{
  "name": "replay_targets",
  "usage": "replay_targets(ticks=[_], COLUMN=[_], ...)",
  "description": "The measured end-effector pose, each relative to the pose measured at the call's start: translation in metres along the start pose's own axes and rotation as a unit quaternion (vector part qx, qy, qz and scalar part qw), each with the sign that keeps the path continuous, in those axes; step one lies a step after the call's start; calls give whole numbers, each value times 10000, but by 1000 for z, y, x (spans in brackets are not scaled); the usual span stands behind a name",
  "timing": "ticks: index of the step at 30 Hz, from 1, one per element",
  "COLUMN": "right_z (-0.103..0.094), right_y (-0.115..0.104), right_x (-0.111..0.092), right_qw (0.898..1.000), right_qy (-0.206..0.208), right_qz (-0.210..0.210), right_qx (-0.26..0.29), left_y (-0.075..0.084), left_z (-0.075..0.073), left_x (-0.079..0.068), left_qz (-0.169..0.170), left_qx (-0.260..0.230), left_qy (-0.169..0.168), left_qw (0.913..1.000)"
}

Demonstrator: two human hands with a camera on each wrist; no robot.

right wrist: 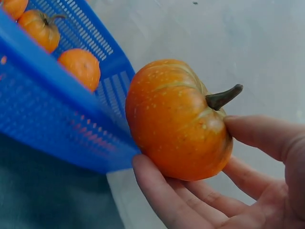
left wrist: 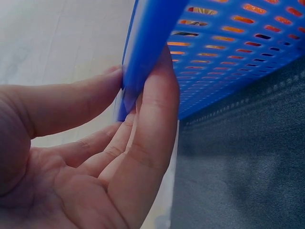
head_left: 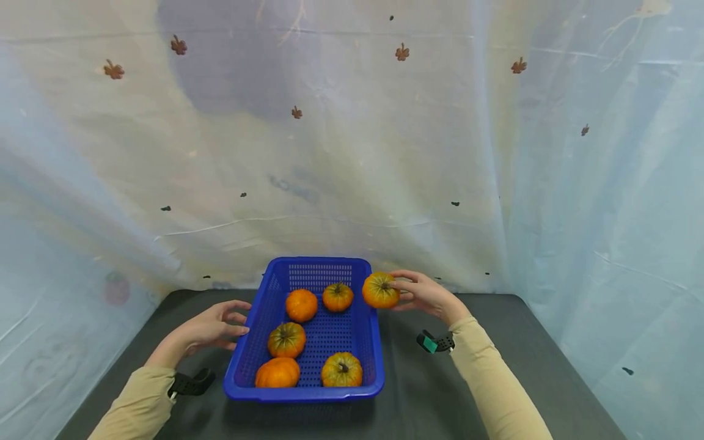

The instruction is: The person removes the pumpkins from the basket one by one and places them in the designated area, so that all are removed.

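Observation:
A small orange pumpkin (head_left: 381, 289) with a dark stem is held by my right hand (head_left: 426, 296), over the basket's right rim near the far corner. In the right wrist view, the thumb presses the pumpkin (right wrist: 178, 124) near its stem, with the other fingers beneath. My left hand (head_left: 211, 329) is at the left side of the blue plastic basket (head_left: 308, 394). Its thumb and fingers (left wrist: 159, 95) pinch the basket's rim in the left wrist view. Several pumpkins lie inside, among them a greenish-orange one (head_left: 341, 370) at the near right and an orange one (head_left: 301, 305) farther back.
The basket stands on a dark grey table (head_left: 440, 391). A pale patterned curtain (head_left: 352, 153) hangs close behind the table and along both sides. Each wrist wears a black strap, the right one (head_left: 434, 342) with a green patch.

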State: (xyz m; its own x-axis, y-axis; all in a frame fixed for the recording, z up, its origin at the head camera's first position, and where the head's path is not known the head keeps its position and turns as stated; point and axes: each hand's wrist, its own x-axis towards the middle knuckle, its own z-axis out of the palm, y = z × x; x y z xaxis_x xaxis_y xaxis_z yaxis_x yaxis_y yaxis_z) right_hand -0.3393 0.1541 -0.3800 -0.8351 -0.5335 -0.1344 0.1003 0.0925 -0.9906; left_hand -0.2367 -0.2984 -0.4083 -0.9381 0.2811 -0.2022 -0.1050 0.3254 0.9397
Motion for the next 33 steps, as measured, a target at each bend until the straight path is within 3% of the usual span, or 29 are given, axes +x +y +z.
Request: replay_targets(ticks=[7, 17, 33], right_z=[-16, -32, -46], right_y=[15, 41, 76], right_x=[-5, -6, -9], right_qw=[9996, 9936, 9888], right_qy=[231, 1058, 1389], right_qz=[47, 215, 265], right_qx=[129, 346, 468], left_y=[1, 2, 1], left_z=[0, 1, 2], left_x=[-1, -1, -1], left_qz=[9, -2, 13], left_qx=[23, -11, -54], left_qy=[4, 31, 37], left_qw=[10000, 10000, 10000])
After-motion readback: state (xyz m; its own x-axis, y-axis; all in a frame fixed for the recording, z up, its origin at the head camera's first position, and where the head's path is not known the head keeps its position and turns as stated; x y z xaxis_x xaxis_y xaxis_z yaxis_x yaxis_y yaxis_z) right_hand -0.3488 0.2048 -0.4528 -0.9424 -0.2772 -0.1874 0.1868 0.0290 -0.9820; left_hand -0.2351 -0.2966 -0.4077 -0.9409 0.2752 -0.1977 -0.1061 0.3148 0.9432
